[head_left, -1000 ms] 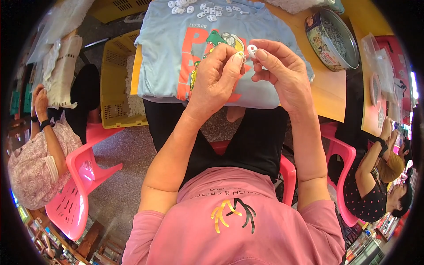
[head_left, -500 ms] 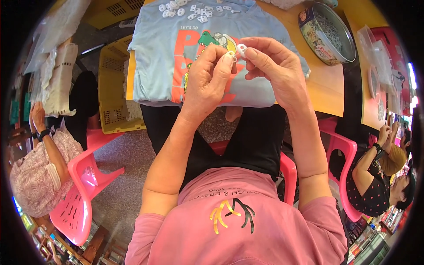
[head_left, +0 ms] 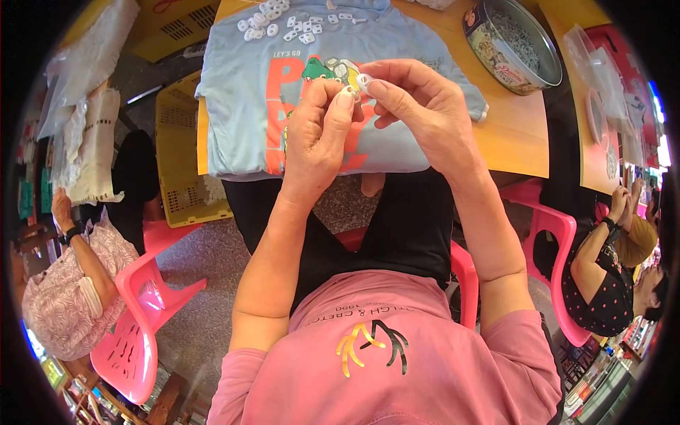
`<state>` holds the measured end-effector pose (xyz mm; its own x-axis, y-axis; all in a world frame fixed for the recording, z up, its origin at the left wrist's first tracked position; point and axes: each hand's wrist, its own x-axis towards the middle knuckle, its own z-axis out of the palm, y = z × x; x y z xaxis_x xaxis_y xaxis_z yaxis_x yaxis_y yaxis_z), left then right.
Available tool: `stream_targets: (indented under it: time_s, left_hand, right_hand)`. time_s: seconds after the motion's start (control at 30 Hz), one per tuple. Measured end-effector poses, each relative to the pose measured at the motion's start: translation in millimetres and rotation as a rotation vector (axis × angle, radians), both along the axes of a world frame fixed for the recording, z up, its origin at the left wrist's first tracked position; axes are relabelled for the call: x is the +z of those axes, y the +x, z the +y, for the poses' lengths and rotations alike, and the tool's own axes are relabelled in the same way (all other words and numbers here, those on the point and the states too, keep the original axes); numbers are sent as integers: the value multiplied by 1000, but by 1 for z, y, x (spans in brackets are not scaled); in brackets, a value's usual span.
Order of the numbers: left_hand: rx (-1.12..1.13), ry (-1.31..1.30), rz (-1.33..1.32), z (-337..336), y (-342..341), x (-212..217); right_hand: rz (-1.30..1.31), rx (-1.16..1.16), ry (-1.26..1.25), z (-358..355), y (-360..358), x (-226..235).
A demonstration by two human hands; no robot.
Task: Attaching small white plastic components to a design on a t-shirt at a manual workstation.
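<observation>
Over the table, my left hand [head_left: 317, 134] and my right hand [head_left: 428, 113] meet fingertip to fingertip. The right thumb and forefinger pinch a small white plastic piece with a hole [head_left: 363, 81]. Between my left thumb and forefinger is a tiny pale part [head_left: 350, 91], mostly hidden, whose kind I cannot make out; it sits right beside the white piece. Beneath both hands lies a folded light-blue T-shirt [head_left: 237, 120] with a red and green print. Several similar white plastic pieces [head_left: 308, 28] lie loose on its far part.
A round printed tin [head_left: 499, 67] full of small grey metal parts stands at the far right of the wooden table [head_left: 520, 134]. Left of the table is a yellow plastic crate [head_left: 177, 134]. Co-workers sit on pink chairs [head_left: 127, 354] at both sides.
The whole view has shifted slightly, so the table things appear a little further left. My hands keep the same pinching grips, close together.
</observation>
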<state>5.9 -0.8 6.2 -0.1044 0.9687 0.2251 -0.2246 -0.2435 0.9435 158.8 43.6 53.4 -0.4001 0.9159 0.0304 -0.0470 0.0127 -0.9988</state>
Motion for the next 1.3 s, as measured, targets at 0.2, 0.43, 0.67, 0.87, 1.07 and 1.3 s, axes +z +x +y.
stream_targets:
  time_s: [0.2,0.43,0.67,0.87,1.07,1.3]
  left_hand:
    - [11,14,49,0,0,0]
    - [23,2,51,0,1,1]
    - [28,44,110,2,0,-2]
    - [44,40,142,0,-2,0]
    - [-31,90,-10,-1,-2,1]
    - [-34,141,46,-1,-4,-5]
  right_hand:
    - [-39,-6,76,0,1,-2]
    - [-113,2,148,-1,-3,-2]
    - [-52,-51,128,-5,-12,-7]
    - [2,-63,78,-6,-17,-2]
    - [78,24,-42,-1,-11,5]
    - [80,67,-61,0,-7,11]
